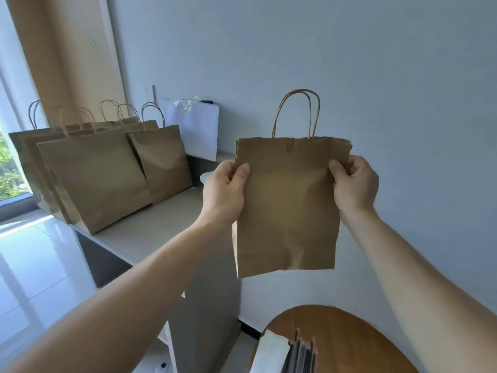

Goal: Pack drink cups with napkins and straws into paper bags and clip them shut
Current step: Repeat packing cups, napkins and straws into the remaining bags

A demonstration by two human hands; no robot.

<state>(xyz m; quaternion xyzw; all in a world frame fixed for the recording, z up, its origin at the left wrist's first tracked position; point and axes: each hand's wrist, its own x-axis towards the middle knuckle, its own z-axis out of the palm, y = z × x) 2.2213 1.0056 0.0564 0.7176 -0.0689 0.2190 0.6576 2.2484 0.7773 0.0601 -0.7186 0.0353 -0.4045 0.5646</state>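
Observation:
I hold a brown paper bag (287,205) upright in the air in front of the wall, its twisted handles pointing up. My left hand (223,192) pinches its left edge near the top, thumb on the front face. My right hand (355,184) pinches the right edge the same way. A small brown clip (290,145) sits on the bag's top rim near the left handle base. No cups, napkins or straws are visible.
Several brown paper bags (94,179) stand on a grey counter (161,224) to the left, with a white bag (199,127) behind them against the wall. A round wooden table (349,340) with a white stack and dark items lies below.

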